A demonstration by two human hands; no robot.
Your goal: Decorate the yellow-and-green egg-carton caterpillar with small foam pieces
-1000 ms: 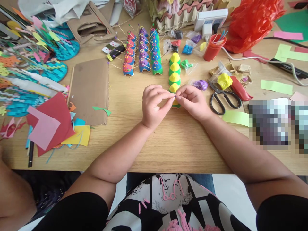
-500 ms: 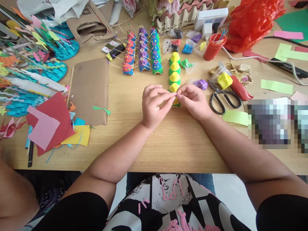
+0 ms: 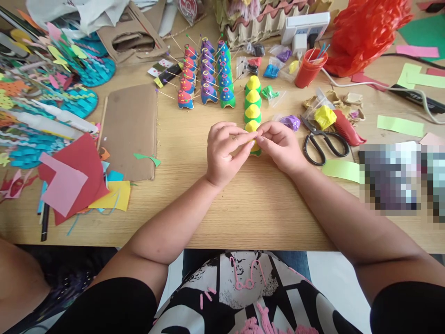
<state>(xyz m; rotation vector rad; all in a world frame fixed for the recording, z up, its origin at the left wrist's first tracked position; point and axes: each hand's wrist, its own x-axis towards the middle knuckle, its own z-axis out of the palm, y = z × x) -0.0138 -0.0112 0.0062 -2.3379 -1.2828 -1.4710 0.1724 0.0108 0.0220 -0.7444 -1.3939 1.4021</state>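
Note:
My left hand (image 3: pixel 227 150) and my right hand (image 3: pixel 280 146) meet at the fingertips, thumbs and forefingers closed in a pinch. A tiny bit of purple clay is between them, mostly hidden by the fingers. Just behind lies an egg-carton strip (image 3: pixel 252 112) with green sides and yellow clay humps; my fingers cover part of its near end. To the right of it sits a wrapped lump of purple clay (image 3: pixel 290 122). Three finished strips stand farther back: a red and blue one (image 3: pixel 186 79), a purple one (image 3: pixel 207 74) and a blue and green one (image 3: pixel 225 76), with pins stuck in them.
Black-handled scissors (image 3: pixel 325 141) and a yellow clay packet (image 3: pixel 324 117) lie to the right. Behind them stand a red cup (image 3: pixel 310 67) and a power strip (image 3: pixel 306 25). Cardboard (image 3: pixel 128 132) and coloured paper (image 3: pixel 74 181) lie left. Another person's arm (image 3: pixel 21 287) shows at lower left.
My fingertips have shifted very slightly, and the purple bit between them shows less. The person's arm at lower left has moved a little. The things on the table stay put.

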